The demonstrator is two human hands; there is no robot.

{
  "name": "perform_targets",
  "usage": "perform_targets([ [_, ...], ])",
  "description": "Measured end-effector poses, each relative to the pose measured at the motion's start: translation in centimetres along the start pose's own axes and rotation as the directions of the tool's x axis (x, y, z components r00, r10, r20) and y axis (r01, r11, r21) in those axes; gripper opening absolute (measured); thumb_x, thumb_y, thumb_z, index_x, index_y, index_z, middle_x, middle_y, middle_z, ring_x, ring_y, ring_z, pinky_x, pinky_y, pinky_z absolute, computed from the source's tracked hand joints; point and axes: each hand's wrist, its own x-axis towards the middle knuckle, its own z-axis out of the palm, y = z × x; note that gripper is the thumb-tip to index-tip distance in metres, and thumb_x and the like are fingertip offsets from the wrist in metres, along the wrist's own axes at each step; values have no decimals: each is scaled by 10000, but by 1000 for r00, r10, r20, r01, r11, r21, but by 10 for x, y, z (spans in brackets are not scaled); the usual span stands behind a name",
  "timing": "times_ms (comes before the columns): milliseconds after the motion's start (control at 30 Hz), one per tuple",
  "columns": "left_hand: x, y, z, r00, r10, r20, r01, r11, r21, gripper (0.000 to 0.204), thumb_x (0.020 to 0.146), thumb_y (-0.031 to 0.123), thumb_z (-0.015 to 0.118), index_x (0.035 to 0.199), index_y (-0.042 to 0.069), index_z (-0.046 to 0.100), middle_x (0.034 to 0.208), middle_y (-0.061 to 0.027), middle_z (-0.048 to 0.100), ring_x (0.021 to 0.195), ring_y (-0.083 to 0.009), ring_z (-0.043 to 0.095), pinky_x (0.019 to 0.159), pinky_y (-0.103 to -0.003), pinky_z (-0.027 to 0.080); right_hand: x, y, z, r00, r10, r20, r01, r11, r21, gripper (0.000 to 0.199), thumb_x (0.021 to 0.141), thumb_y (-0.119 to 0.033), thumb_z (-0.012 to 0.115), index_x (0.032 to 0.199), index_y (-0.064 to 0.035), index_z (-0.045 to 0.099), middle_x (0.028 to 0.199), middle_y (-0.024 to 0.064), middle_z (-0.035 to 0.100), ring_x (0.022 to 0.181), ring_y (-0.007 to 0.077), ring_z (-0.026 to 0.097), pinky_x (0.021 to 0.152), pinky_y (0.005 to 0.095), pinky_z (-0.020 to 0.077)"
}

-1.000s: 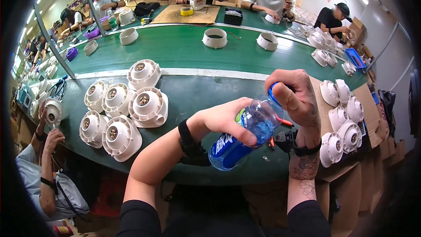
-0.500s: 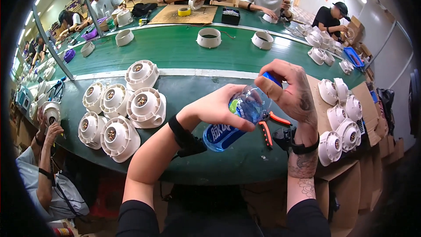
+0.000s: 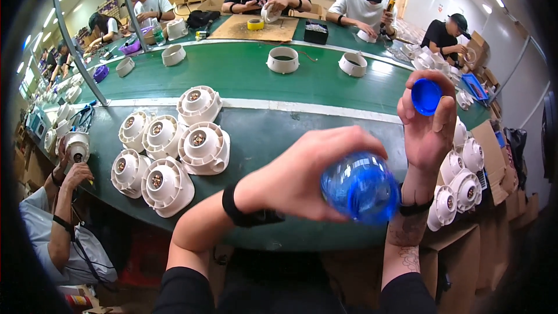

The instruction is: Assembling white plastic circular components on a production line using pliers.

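Observation:
My left hand is wrapped round a clear blue plastic drink bottle, raised above the bench and tilted with one rounded end toward me. To its right, my raised right hand grips a blue bottle cap between thumb and fingers, its hollow side facing me. Cap and bottle are apart. Left of my left hand, several white round plastic housings with metal parts at their centres stand on the dark green bench.
More white housings sit at the right beside cardboard. Past a pale rail, a green conveyor belt carries white rings. Co-workers sit across it. At the left, another person's hands hold a housing.
The cap has come off the bottle and moved up and right in my right hand. My left hand has turned the bottle's end toward me. The orange-handled pliers are now hidden.

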Motion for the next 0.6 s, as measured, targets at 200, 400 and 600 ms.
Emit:
perform_targets([
  [200,-7,55,-2,968,236,-81,-219,959,181,360,838,132,734,1182,141,627,1192,-182,671,1120,-390,649,1045,-588,429,-7,2,7,1000,11,0,-11,999,-33,572,1027,-514,504,1231,19,517,1042,135,596,671,96,485,596,237,388],
  [400,-23,89,-12,891,361,-276,-124,777,617,646,606,135,905,1107,394,591,1147,-75,606,998,-330,607,992,-534,453,-10,6,15,999,31,-6,-31,999,-31,599,1011,-541,524,1248,8,518,1037,110,576,674,92,477,574,229,368],
  [600,-12,65,-29,451,853,-263,-255,406,878,600,517,192,830,1071,366,678,1161,-51,570,862,-228,494,709,-336,417,-15,8,8,996,70,64,-67,997,-49,590,1010,-545,524,1264,-13,516,1075,113,571,670,91,494,561,220,377],
])
